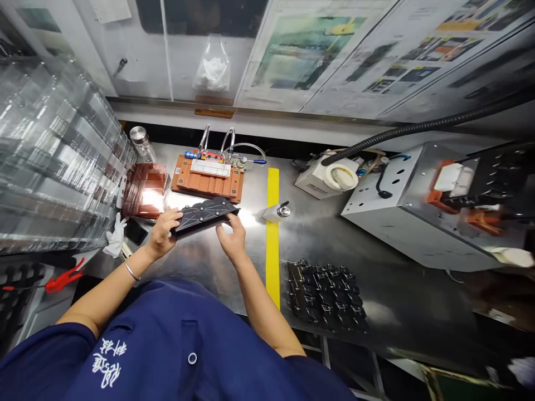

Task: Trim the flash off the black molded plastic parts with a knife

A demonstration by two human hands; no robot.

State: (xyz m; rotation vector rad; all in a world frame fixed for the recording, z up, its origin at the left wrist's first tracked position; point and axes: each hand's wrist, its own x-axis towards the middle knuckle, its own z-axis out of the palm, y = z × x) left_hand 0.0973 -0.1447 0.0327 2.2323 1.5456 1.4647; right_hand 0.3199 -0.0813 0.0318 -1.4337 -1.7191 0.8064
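Between my two hands I hold a long black plastic part, tilted, with small bright studs along its face. My left hand grips its left end, fingers over the edge. At the right end, the thumb and fingers of my right hand pinch its lower edge. Just beyond the part lies an orange fixture with a white ruled strip, clamps and hoses on top. To its left stands a stack of reddish clear trays.
Yellow tape crosses the metal bench, with a small dispenser bottle on it. Several black parts lie in rows at right. A grey machine and white fan unit stand beyond. Clear trays tower at left.
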